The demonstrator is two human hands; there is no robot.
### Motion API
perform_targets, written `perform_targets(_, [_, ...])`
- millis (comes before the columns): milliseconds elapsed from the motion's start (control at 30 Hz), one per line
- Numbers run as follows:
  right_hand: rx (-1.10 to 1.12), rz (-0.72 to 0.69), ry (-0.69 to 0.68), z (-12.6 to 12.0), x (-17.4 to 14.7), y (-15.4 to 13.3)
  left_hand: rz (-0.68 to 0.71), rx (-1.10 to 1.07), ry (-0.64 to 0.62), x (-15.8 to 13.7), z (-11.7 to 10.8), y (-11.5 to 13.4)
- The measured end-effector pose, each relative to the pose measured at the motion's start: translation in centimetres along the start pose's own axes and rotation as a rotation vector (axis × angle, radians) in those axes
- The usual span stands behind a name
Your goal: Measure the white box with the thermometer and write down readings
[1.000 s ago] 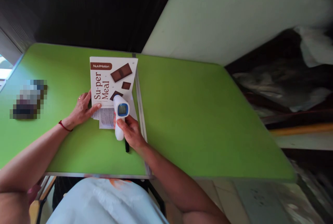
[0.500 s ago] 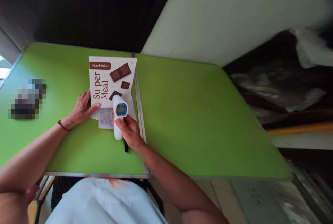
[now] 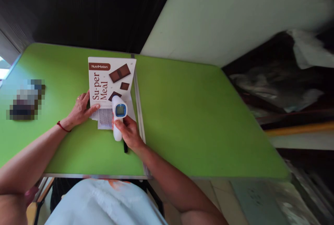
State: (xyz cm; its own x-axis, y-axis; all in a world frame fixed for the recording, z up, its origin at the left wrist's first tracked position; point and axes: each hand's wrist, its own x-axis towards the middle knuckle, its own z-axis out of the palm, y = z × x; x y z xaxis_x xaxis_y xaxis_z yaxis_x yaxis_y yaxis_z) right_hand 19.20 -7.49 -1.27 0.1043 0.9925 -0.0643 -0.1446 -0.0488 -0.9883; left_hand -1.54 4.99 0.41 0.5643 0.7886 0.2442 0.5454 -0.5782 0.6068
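Observation:
A white box (image 3: 112, 85) printed "NutriMotion Su-per Meal" with chocolate pieces stands on the folding table. My left hand (image 3: 80, 110) grips its lower left corner, thumb on the front face and fingers at the side, partly hidden. In my right hand (image 3: 130, 135) is a white infrared thermometer (image 3: 120, 109), its blue-rimmed screen facing me. The thermometer's head overlaps the box's lower front in view; whether they touch I cannot tell. Printed papers (image 3: 104, 119) lie below the box, and a black pen-like stick (image 3: 125, 147) shows partly under my right hand.
The green tabletop (image 3: 198, 120) has a metal seam just right of the box. A pixelated dark object (image 3: 26, 101) lies at the left. Shelving with plastic-wrapped things (image 3: 276, 89) is on the right, beside a pale wall (image 3: 214, 16). A black panel (image 3: 78, 9) rises behind the table.
The whole view has shifted very slightly. Both hands keep their holds on the box and the thermometer.

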Motion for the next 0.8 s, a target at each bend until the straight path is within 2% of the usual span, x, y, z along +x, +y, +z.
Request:
perform_targets(333, [-0.042, -0.002, -0.010, 0.2, -0.1, -0.5, -0.004, -0.005, 0.008, 0.0, 0.1, -0.3])
perform_targets(467, [-0.045, -0.060, -0.003, -0.2, 0.0, -1.3, -0.025, -0.006, 0.005, 0.1, 0.2, -0.2])
perform_targets(533, [-0.067, -0.125, 0.063, -0.8, 0.1, -1.8, -0.029, -0.013, 0.004, 0.1, 0.3, -0.2])
perform_targets(667, [-0.171, -0.229, 0.284, -3.0, 0.8, -2.5, -0.025, -0.018, 0.006, 0.1, 0.4, -0.2])
perform_targets(800, [-0.427, -0.218, 0.448, -6.0, 2.0, -2.0, -0.018, -0.025, 0.020, 0.1, 0.6, -0.6])
